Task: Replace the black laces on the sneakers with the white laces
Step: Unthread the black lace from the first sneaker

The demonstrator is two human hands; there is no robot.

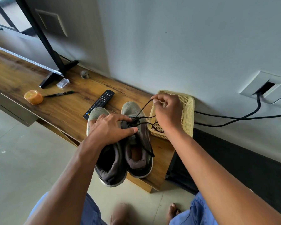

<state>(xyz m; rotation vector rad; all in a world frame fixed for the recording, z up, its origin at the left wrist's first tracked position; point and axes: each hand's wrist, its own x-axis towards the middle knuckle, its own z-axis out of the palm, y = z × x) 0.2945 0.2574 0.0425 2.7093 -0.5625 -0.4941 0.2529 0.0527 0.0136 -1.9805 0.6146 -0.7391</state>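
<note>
bare forearms, blue shorts [199, 210], seemingly denim

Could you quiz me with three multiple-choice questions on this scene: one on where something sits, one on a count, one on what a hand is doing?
1. Where does the remote control lie?
A. on the floor
B. on the wooden shelf, beyond the sneakers
C. inside the basket

2. How many sneakers are on the shelf?
A. one
B. two
C. three

3. What is the right hand doing?
A. pinching the black lace
B. lying flat on the basket
C. holding the pen

Answers:
1 B, it lies on the wood just past the toes.
2 B, a pair stands side by side.
3 A, its fingers pinch the lace and hold it taut above the shoe.
</note>
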